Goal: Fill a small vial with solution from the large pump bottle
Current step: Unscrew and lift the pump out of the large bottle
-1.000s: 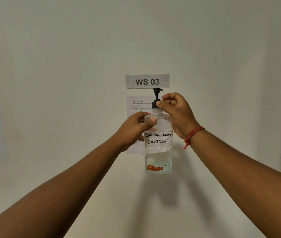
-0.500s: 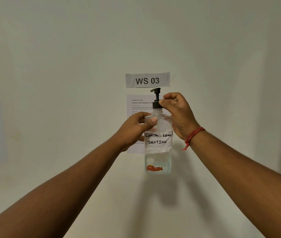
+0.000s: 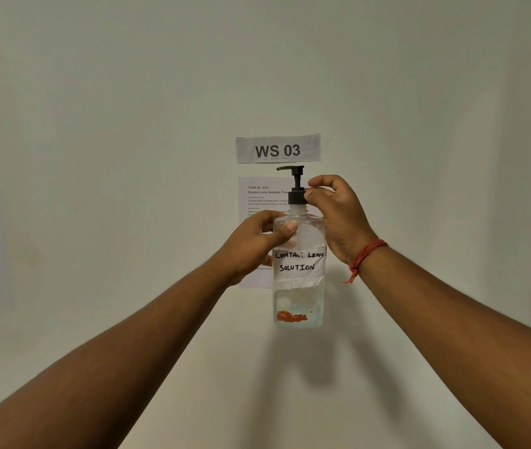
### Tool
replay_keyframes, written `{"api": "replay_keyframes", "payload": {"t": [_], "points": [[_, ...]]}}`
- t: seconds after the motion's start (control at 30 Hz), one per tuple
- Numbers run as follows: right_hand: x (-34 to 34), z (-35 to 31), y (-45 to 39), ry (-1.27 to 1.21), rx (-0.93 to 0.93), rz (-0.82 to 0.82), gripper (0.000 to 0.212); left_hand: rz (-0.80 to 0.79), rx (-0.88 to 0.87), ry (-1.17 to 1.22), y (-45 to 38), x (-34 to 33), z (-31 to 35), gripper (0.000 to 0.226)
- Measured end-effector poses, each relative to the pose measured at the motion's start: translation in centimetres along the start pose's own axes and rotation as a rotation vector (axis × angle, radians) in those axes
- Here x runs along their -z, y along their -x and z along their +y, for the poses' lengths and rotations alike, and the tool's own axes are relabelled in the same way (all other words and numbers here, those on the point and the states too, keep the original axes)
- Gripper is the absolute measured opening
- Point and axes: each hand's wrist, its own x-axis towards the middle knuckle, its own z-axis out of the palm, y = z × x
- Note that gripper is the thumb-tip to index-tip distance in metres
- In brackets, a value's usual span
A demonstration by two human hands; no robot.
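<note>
My left hand (image 3: 259,243) wraps the shoulder of the pump bottle (image 3: 299,273), which stands upright on the desk (image 3: 257,384). Above it, my right hand (image 3: 338,218) pinches the black collar (image 3: 296,196). Signs (image 3: 277,150) hang on the far wall.

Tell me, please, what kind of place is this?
Probably a numbered workstation set up for recorded tasks, not a home. A white paper sign printed "WS 03" and a printed task sheet hang on the plain wall behind the clear hand-labelled pump bottle.
</note>
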Motion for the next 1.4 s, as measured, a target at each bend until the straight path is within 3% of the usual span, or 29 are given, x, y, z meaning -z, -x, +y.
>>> {"api": "replay_keyframes", "payload": {"t": [0.27, 0.47, 0.93, 1.4], "points": [[0.0, 0.0, 0.1, -0.016, 0.033, -0.029, 0.038, 0.001, -0.007, -0.008, 0.0, 0.0, -0.1, 0.069], [0.0, 0.2, 0.1, 0.022, 0.047, -0.043, 0.024, 0.007, -0.003, -0.001, 0.1, -0.1, -0.2, 0.070], [0.2, -1.6, -0.4, 0.084, 0.131, -0.021, 0.020, -0.011, 0.011, 0.006, 0.5, -0.3, -2.1, 0.054], [1.2, -3.5, -1.3, 0.044, 0.237, 0.111, 0.014, 0.007, 0.043, 0.016, 1.2, -0.5, -6.2, 0.048]]}}
